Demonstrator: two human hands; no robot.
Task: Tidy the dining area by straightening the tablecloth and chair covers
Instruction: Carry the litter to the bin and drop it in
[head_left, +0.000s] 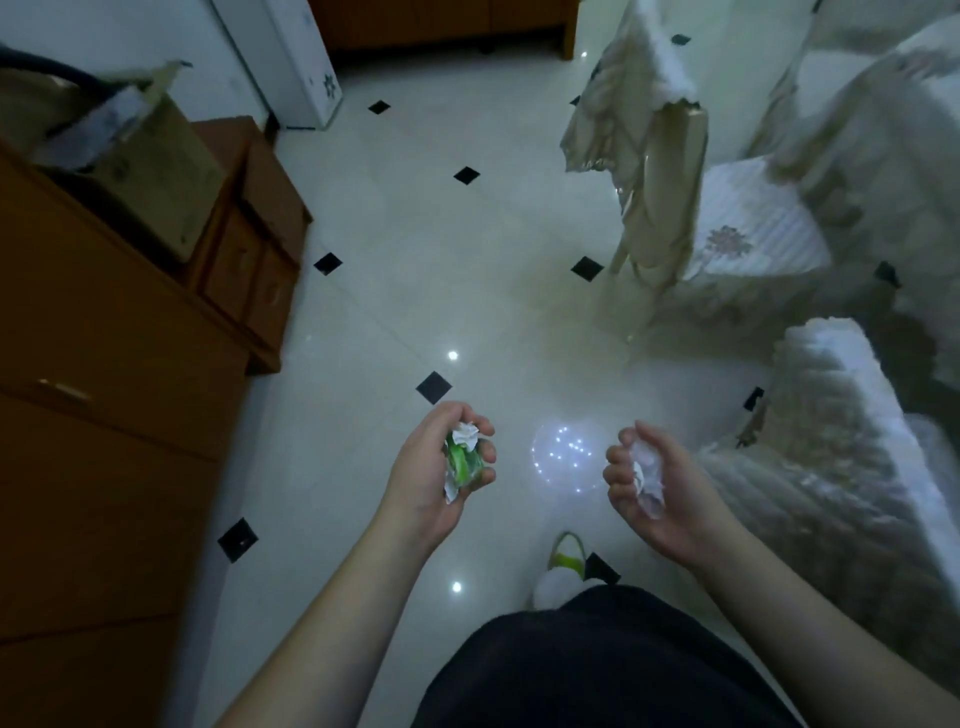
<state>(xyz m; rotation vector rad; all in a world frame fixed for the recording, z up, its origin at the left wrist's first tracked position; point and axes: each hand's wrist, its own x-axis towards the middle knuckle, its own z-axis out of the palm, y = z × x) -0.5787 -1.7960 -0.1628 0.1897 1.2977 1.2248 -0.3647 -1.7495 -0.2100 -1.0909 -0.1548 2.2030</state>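
Observation:
My left hand (436, 467) grips a crumpled green and white wrapper (462, 460) over the tiled floor. My right hand (665, 488) holds a crumpled white tissue (647, 470) in curled fingers. To the right stand two chairs with pale covers: a far one with a rumpled beige cover (644, 130) hanging off its back and a striped seat cushion (748, 228), and a near one with a white fluffy cover (841, 415). A white cloth (893, 104) hangs at the top right, its shape blurred.
A brown wooden cabinet (114, 389) with drawers runs along the left, with a cardboard box (156, 156) on top. A white appliance (306, 57) stands at the back. The glossy white floor (415, 260) has black diamond tiles. A green and white slipper (563, 564) shows near my feet.

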